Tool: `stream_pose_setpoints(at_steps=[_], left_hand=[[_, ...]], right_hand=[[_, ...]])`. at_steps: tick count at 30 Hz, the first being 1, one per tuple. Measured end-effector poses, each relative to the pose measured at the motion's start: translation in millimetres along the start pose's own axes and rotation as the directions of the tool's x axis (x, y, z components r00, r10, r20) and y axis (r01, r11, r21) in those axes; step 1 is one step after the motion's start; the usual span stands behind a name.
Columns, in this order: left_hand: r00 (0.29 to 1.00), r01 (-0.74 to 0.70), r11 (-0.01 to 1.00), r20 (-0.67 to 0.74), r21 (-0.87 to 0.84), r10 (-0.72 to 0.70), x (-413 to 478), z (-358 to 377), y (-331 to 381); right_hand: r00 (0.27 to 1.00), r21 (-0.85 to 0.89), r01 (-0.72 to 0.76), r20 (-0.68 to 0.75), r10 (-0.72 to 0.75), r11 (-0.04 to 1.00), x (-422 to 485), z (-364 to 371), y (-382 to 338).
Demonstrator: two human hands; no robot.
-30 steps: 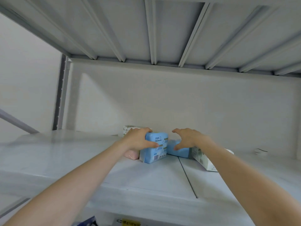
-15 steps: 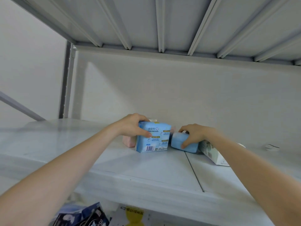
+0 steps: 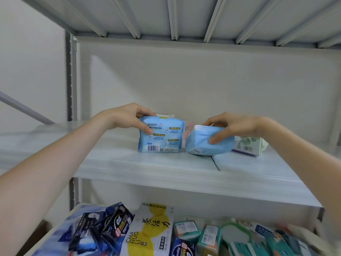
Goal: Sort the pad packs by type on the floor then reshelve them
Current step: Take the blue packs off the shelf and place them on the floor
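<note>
blue pad pack (image 3: pixel 160 136) | upright on shelf (image 3: pixel 166 169) | left hand (image 3: pixel 127 115) fingers (image 3: pixel 147 129) gripping | right hand (image 3: pixel 232 124) gripping tilted pack (image 3: pixel 201 145)

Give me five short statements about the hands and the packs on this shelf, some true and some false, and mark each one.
1. The left hand grips the upright blue pack that shows a barcode. True.
2. The right hand is empty. False: it holds a tilted plain blue pack.
3. A pale green pack lies on the shelf beside the right hand's pack. True.
4. The shelf below is bare. False: it is crowded with packs, including dark blue packs.
5. Both blue packs are stacked one on the other. False: they stand side by side.
</note>
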State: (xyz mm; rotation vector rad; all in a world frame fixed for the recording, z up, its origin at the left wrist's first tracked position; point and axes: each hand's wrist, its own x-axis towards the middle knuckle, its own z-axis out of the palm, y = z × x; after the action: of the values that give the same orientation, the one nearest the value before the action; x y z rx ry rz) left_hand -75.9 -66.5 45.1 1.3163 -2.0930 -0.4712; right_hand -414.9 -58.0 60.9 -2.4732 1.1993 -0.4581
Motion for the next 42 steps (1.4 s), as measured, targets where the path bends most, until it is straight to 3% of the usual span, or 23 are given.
stream_pose_setpoints(at_steps=[4,8,15,20,25,27,30,33,42], left_hand=[[0.999,-0.011,0.997,0.043,-0.081,0.015,-8.9,3.4,2.9],[0.999,-0.032,0.991,0.038,-0.130,0.037,-9.0,10.9,5.3],[0.999,-0.047,0.958,0.001,-0.283,0.049,-0.7,25.3,2.4],[0.999,-0.031,0.942,0.005,-0.334,0.034,1.1,33.6,1.0],[1.000,-0.006,0.940,0.005,-0.342,0.008,-3.5,39.6,1.9],[1.000,-0.009,0.937,-0.010,-0.350,0.006,-7.3,41.7,3.7],[0.999,-0.022,0.931,-0.049,-0.364,0.004,-14.4,45.5,9.3],[0.997,-0.034,0.922,-0.076,-0.385,0.006,-25.4,47.5,15.6],[0.982,-0.091,0.882,-0.190,-0.462,0.002,-81.5,48.1,24.4]], right_hand=[[0.999,0.324,0.007,-0.039,0.006,0.946,-19.0,1.7,7.0],[0.976,0.584,0.020,-0.187,0.110,0.811,-25.2,7.0,28.5],[0.878,0.841,0.102,-0.327,0.350,0.531,-45.9,18.6,69.7],[0.853,0.712,0.128,-0.434,0.290,0.690,-60.6,31.0,72.5],[0.825,0.612,0.090,-0.488,0.286,0.785,-64.7,47.2,56.0],[0.783,0.533,0.066,-0.552,0.287,0.844,-61.8,57.5,45.7],[0.663,0.394,0.028,-0.695,0.277,0.919,-54.0,73.7,33.3],[0.587,0.380,0.024,-0.754,0.295,0.925,-53.0,82.3,23.8],[0.595,0.473,0.068,-0.726,0.345,0.878,-102.8,99.0,-13.1]])
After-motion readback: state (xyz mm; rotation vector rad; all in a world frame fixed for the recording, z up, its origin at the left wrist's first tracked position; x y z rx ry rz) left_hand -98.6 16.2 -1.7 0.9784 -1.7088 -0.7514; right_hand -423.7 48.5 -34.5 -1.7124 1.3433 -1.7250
